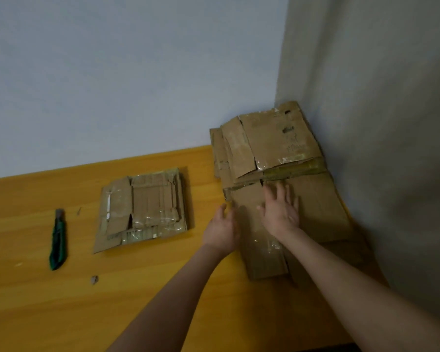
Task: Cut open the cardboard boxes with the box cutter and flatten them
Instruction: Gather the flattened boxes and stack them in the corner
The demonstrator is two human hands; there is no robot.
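- The right hand [281, 210] is lying flat on the big flattened box [318, 209] at the right of the frame. Its fingers are spread and straight, palm down, pressing on the cardboard and gripping nothing.
- The left hand [222, 228] is sitting just beside it at the left edge of that same box, thumb pointing up the frame. The fingers are looking loose and uncurled with nothing held. The picture is too soft to tell whether they are touching the cardboard edge.
- The big flattened box is lying in several layers at the right side of the tabletop [23, 313], pushed into the corner where the two walls meet. Strips of shiny tape are running across its middle, just above the right hand's fingertips, and its upper flaps are reaching up the frame against the grey wall [391, 97] on the right.
- A smaller flattened box [142, 210] is lying in the centre of the frame, well apart from both hands. It is also layered, with clear tape catching the light along its lower edge.
- The box cutter [57, 241] is resting on the tabletop at the left of the frame. Its green body is running up and down the picture with the grey tip at the top, and no hand is near it.
- A small grey scrap [94, 279] is lying on the bare wood below the smaller box, to the lower right of the box cutter.
- A pale blue-grey wall [112, 72] is filling the upper left of the frame behind the tabletop.
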